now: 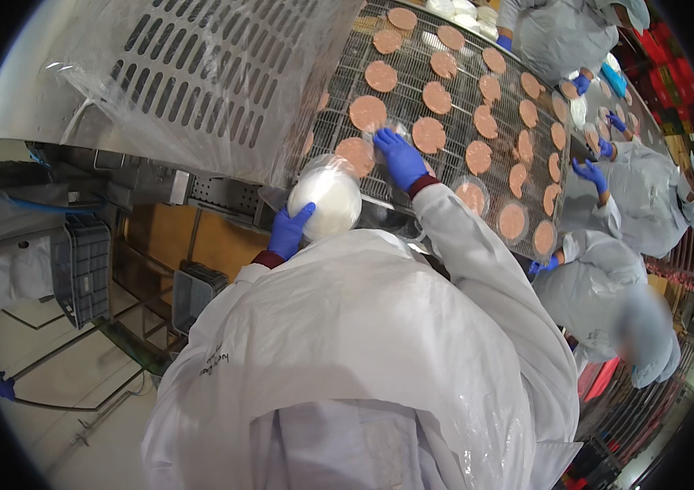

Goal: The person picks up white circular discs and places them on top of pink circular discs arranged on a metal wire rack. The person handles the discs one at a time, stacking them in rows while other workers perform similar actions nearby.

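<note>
My left hand (288, 233), in a blue glove, grips a stack of thin round white sheets (327, 202) at the belt's near edge. The thumb lies across the stack's rim. My right hand (401, 158), also gloved in blue, reaches over the wire-mesh conveyor belt (412, 55) with its fingers stretched out. Its fingertips are beside a pink round meat patty (356, 155), close to a bit of clear film. Several flat patties lie in rows on the mesh, some with notched edges. A few on the near right, such as this patty (513, 221), rest on round clear sheets.
A slotted metal cover (191, 57) under clear plastic stands left of the belt. Grey crates (85, 265) are on the lower left. Co-workers in white with blue gloves line the right side, one gloved hand (589, 174) near the belt. White round stacks (465, 12) sit at the far end.
</note>
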Demonstrator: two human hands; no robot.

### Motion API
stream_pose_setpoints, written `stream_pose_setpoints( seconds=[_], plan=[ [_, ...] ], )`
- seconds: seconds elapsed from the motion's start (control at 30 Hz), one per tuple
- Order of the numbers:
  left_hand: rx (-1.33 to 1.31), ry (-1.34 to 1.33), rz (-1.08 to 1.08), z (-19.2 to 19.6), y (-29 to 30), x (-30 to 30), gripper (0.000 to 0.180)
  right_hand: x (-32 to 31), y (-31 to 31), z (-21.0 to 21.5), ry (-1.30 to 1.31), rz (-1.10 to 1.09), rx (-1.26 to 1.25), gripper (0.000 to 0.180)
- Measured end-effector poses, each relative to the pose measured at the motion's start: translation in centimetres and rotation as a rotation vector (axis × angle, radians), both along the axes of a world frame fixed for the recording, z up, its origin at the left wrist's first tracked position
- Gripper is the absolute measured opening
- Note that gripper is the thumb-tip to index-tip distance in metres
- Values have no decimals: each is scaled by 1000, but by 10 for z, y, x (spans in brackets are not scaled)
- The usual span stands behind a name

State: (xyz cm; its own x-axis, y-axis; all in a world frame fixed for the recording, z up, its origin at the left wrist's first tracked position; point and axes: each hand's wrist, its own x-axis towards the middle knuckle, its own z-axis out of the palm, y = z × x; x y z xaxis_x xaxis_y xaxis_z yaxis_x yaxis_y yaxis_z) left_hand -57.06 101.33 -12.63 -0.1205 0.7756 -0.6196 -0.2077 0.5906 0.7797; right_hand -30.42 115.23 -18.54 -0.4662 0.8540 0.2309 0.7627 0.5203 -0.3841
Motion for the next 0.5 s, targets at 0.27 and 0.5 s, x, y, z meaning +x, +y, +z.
stream_pose_setpoints(
  seconds=[0.27,0.5],
  plan=[
    [38,-2,2,-9,7,-11,36,93,22,29,306,-349,-324,17],
    [39,-11,-62,-21,18,-9,36,90,-21,-13,264,-440,-513,46]
  ],
)
